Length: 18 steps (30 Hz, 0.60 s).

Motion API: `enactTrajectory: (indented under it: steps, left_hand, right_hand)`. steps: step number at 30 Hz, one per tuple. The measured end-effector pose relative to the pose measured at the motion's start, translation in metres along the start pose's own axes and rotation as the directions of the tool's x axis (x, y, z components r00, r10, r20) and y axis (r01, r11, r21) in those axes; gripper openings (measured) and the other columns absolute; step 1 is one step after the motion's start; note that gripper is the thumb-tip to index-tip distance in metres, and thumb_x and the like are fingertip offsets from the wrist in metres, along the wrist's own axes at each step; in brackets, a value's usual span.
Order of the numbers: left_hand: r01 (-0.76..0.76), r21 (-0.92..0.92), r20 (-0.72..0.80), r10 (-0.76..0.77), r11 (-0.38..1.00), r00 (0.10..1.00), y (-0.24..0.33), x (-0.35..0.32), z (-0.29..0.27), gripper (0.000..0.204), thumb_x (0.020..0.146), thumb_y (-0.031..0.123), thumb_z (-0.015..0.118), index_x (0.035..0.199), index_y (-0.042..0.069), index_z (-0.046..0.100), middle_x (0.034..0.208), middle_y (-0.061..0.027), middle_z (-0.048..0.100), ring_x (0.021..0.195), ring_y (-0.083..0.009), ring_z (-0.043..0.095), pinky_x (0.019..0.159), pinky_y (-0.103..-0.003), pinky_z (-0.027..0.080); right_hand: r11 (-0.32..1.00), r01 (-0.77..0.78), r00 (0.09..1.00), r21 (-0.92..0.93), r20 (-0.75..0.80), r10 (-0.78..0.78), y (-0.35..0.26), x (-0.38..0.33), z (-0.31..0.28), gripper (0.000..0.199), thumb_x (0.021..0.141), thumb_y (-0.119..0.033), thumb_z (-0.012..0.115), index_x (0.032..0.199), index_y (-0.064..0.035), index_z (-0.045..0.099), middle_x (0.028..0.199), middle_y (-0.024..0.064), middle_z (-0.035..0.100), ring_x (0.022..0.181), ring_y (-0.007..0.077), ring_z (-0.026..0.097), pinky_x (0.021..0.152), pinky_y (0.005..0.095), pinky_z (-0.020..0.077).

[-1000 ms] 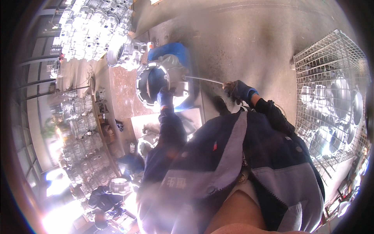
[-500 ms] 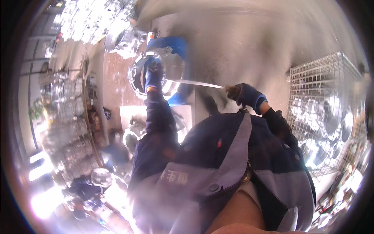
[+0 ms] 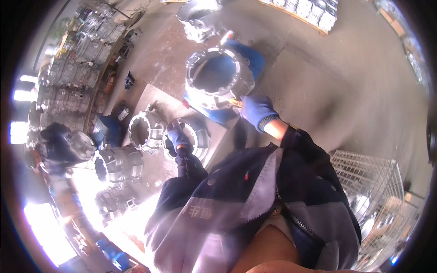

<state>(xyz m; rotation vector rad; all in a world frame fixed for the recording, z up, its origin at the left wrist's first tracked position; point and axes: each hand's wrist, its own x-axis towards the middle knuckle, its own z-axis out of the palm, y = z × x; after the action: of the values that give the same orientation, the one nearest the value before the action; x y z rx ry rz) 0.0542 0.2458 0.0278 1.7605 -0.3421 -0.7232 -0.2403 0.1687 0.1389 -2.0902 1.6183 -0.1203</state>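
Gloved right hand [image 3: 257,110] grips the rim of a large metal ring housing [image 3: 218,77]; left hand [image 3: 176,136] rests curled on a smaller housing [image 3: 193,136] on the worktop [image 3: 154,98].

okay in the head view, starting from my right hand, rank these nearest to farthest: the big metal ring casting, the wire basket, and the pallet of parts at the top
From the right hand:
1. Ring casting, touching the hand, to its upper left.
2. Wire basket, lower right on the floor.
3. Pallet of parts, at the top edge; only slightly farther than the basket in this view.
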Motion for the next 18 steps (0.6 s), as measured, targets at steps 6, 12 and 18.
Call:
enactTrajectory:
  steps: [6, 12, 18]
  left_hand:
    - [-0.038, -0.044, 0.213, 0.047, 0.998, 0.976, 0.023, -0.001, 0.022, 0.031, 0.091, 0.027, 0.057, 0.110, 0.003, 0.063, 0.082, -0.0072, 0.062, 0.075, -0.0159, 0.059, 0.074, -0.030, 0.045]
    - [0.029, -0.468, 0.598, 0.292, 0.883, 0.747, 0.058, 0.034, 0.135, 0.037, 0.096, 0.026, 0.053, 0.121, -0.001, 0.056, 0.106, -0.0135, 0.065, 0.100, -0.0229, 0.063, 0.091, -0.034, 0.048]
    - [0.680, -0.448, 0.665, -0.292, 0.580, 0.687, 0.074, 0.081, 0.269, 0.066, 0.088, 0.052, 0.057, 0.132, 0.002, 0.047, 0.124, -0.0155, 0.057, 0.108, -0.0310, 0.054, 0.100, -0.039, 0.040]
  right_hand:
    - [0.995, -0.104, 0.982, -0.009, -0.161, 0.101, -0.004, 0.064, -0.040, 0.033, 0.080, -0.039, 0.068, 0.089, -0.0077, 0.069, 0.085, 0.0179, 0.068, 0.079, 0.0372, 0.066, 0.070, 0.0425, 0.0526]
    - [0.956, -0.282, 0.955, -0.083, -0.122, 0.271, 0.058, 0.014, -0.068, 0.034, 0.084, -0.041, 0.065, 0.092, -0.0073, 0.069, 0.081, 0.0174, 0.068, 0.077, 0.0369, 0.066, 0.068, 0.0416, 0.0514]
    - [0.917, -0.320, 0.937, 0.239, 0.223, 0.269, 0.113, -0.105, -0.060, 0.028, 0.086, -0.033, 0.065, 0.093, -0.0061, 0.068, 0.074, 0.0142, 0.067, 0.068, 0.0288, 0.066, 0.064, 0.0378, 0.0512]
